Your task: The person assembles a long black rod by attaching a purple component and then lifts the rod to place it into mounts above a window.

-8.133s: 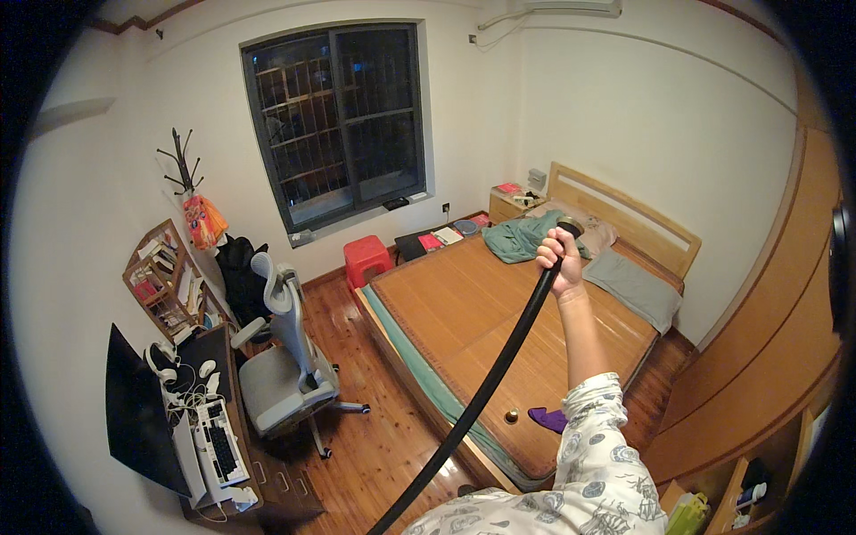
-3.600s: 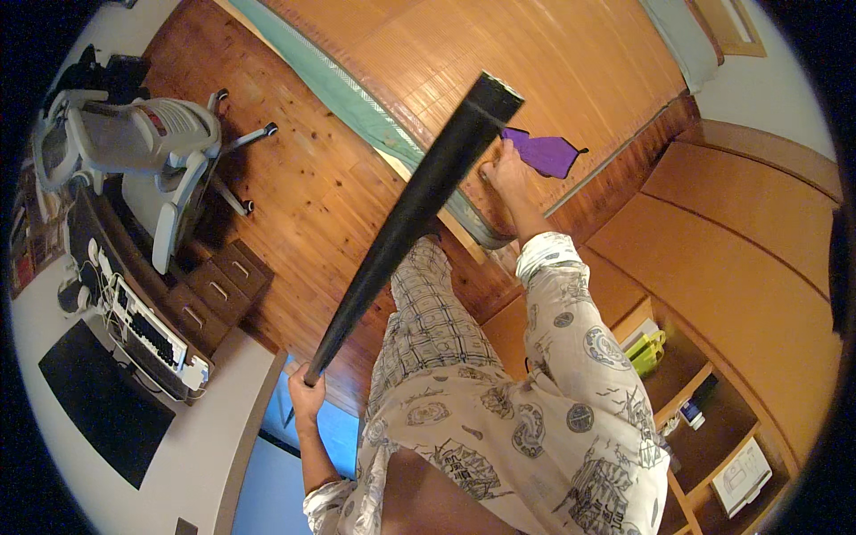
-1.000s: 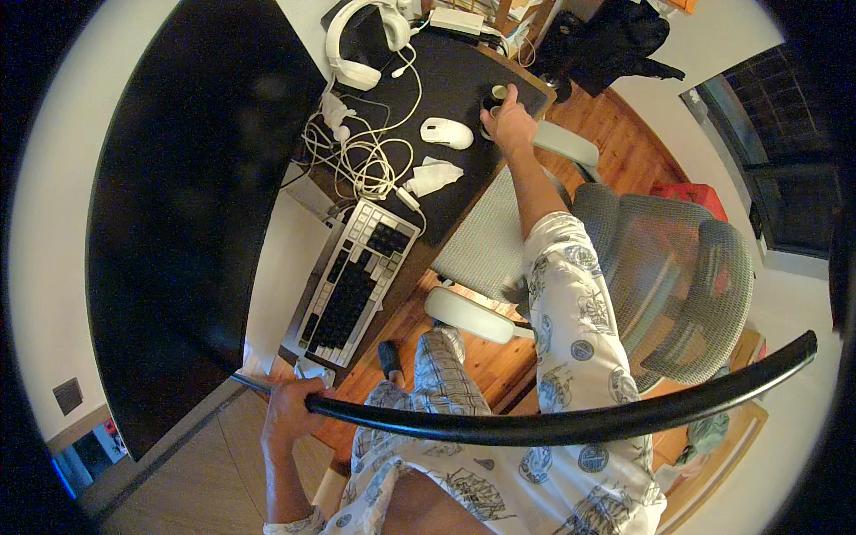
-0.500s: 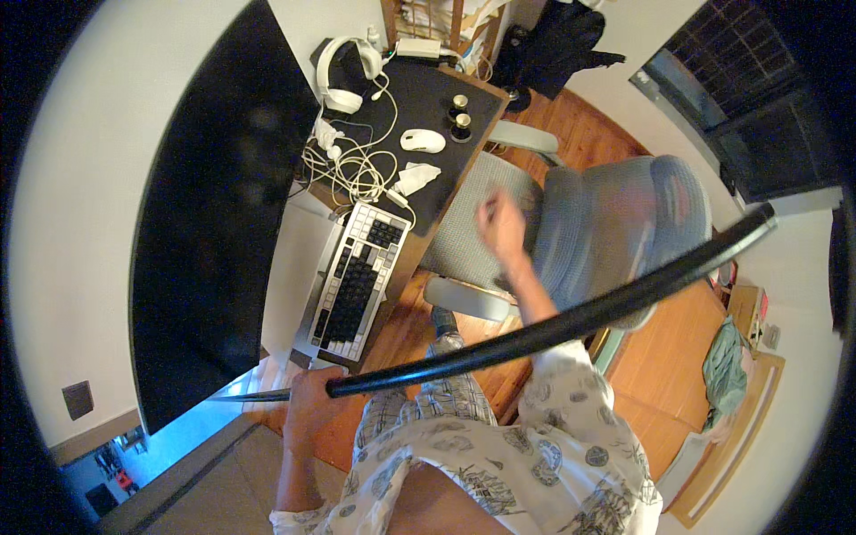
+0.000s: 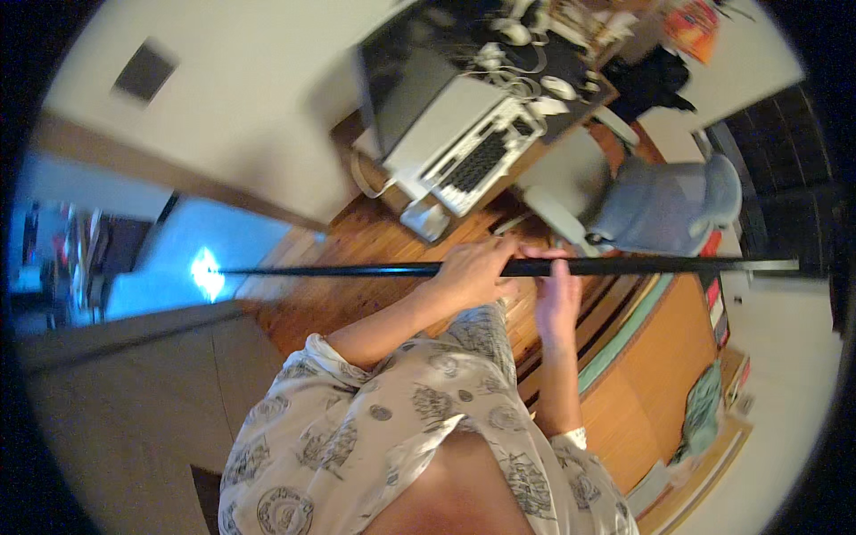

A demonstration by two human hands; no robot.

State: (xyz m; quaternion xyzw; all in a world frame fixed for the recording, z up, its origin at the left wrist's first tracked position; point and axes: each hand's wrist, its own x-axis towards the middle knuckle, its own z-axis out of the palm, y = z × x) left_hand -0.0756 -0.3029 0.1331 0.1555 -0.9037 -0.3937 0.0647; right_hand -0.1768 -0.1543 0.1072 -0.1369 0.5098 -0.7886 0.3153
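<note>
Above the wooden floor (image 5: 357,294), both hands curl closed around a long thin black pole (image 5: 642,265), left hand (image 5: 471,272) and right hand (image 5: 557,299) side by side near its middle, balancing it level in front of the grey office chair (image 5: 664,203).

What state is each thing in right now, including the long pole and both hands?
Black pole: level, held across the body.
Left hand: closed over the pole.
Right hand: gripping the pole.
Monitor: dark.
Office chair: unoccupied.
Keyboard: lying on the desk.
</note>
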